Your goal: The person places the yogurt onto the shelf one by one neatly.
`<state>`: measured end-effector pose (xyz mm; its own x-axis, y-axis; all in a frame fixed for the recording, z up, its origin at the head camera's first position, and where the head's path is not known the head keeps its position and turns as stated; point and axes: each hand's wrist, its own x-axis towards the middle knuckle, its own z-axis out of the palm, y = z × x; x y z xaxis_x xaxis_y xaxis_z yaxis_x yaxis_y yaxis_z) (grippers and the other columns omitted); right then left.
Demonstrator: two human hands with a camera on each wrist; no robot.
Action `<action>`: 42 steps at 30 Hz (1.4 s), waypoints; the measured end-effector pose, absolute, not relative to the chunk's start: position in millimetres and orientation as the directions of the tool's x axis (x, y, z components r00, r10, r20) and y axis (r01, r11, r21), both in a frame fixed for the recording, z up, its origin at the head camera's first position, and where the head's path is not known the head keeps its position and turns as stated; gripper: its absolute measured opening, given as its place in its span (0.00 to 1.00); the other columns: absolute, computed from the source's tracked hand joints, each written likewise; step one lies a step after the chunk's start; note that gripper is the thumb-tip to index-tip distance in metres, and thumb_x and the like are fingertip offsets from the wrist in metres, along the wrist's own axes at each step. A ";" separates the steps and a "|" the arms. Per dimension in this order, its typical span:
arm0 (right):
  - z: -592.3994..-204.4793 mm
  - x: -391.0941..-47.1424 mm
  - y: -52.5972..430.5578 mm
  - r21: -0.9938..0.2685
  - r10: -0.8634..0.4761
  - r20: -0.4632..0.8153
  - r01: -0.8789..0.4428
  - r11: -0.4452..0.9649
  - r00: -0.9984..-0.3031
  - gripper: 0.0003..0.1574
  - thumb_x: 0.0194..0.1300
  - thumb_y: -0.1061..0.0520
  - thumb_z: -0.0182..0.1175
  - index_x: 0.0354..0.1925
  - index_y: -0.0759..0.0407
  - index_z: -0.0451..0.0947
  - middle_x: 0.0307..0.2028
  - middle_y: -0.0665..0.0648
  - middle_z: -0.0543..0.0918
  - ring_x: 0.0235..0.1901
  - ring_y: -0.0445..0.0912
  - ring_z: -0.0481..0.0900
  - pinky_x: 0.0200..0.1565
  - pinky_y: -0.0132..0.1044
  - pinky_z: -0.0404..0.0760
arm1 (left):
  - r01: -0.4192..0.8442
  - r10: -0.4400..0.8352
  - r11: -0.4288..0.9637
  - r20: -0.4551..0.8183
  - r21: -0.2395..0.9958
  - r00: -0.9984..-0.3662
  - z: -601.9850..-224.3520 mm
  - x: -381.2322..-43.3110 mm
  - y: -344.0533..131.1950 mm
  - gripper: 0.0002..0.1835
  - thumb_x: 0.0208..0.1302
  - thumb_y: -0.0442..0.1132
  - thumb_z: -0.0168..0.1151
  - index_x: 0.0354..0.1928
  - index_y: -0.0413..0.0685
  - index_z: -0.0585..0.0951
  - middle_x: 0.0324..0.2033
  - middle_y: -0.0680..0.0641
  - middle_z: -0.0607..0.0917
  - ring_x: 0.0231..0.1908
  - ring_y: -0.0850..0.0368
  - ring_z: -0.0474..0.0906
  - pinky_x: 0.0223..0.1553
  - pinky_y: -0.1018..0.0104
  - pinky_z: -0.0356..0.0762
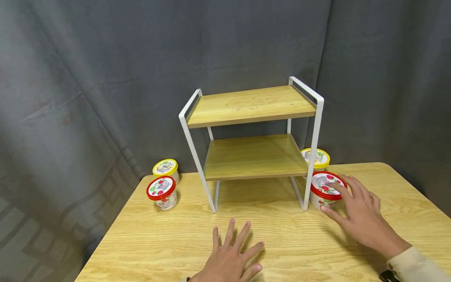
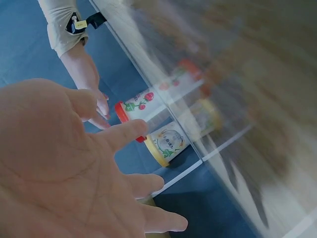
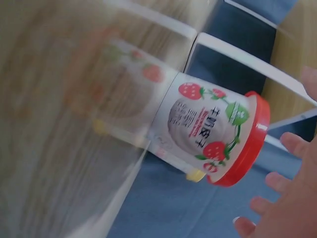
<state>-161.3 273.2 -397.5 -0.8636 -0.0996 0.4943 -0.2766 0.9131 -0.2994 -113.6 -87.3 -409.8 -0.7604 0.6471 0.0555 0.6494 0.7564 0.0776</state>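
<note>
- Red-lidded tub: stands upright on the wooden tabletop, right of centre in the head view, just beside the front white leg of the shelf. Contact with the leg cannot be confirmed.
- Right hand: at the tub's right, fingers and thumb apart, clamped on nothing. The right wrist view shows a gap between the fingers and the red lid.
- Grip: preferably set thumb and fingers on opposite sides of the wall, below the rim — a lid pinched alone might come off. Apply light, even pressure; the wall is probably thin.
- Clearance: draw the tub toward the lower right of the frame before raising it. The leg and the yellow-lidded tub behind leave little room for a knuckle.
- Left hand: lower centre of the frame, fingers spread, holding nothing. Whether it touches the tabletop cannot be told.
- Second pair: another red-lidded tub and another yellow-lidded tub, both upright, left of centre.
- Shelf: two wooden boards in a white frame, mid-frame; both boards look bare.
- Surface and room: pale wood grain, rounded corner at right — dark grey curtain across the upper frame and down the left side.
</note>
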 end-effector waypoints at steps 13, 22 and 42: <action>-398.5 -176.8 288.8 -0.380 -0.048 0.420 -0.224 0.898 -0.906 0.55 0.55 0.37 0.66 0.71 0.55 0.53 0.71 0.72 0.49 0.70 0.71 0.42 0.46 0.70 0.50 | 0.655 0.653 0.755 0.080 0.007 -0.753 -411.4 -113.3 -86.6 0.27 0.71 0.66 0.29 0.67 0.75 0.64 0.75 0.47 0.53 0.69 0.29 0.53 0.54 0.21 0.58; -402.1 -184.4 292.2 -0.418 -0.041 0.363 -0.202 0.886 -0.931 0.57 0.55 0.36 0.66 0.70 0.60 0.51 0.69 0.75 0.52 0.62 0.76 0.53 0.45 0.69 0.53 | 0.646 0.646 0.763 0.011 0.021 -0.763 -411.3 -112.9 -86.5 0.29 0.68 0.69 0.26 0.67 0.78 0.63 0.74 0.49 0.55 0.70 0.33 0.54 0.54 0.25 0.62; -405.8 -197.0 293.2 -0.427 -0.046 0.334 -0.195 0.883 -0.941 0.60 0.51 0.34 0.68 0.70 0.57 0.51 0.62 0.75 0.64 0.57 0.70 0.63 0.40 0.59 0.58 | 0.387 0.174 0.825 0.466 0.412 -0.867 -387.0 -170.2 -117.9 0.15 0.63 0.50 0.61 0.50 0.57 0.79 0.52 0.51 0.82 0.52 0.53 0.80 0.47 0.53 0.79</action>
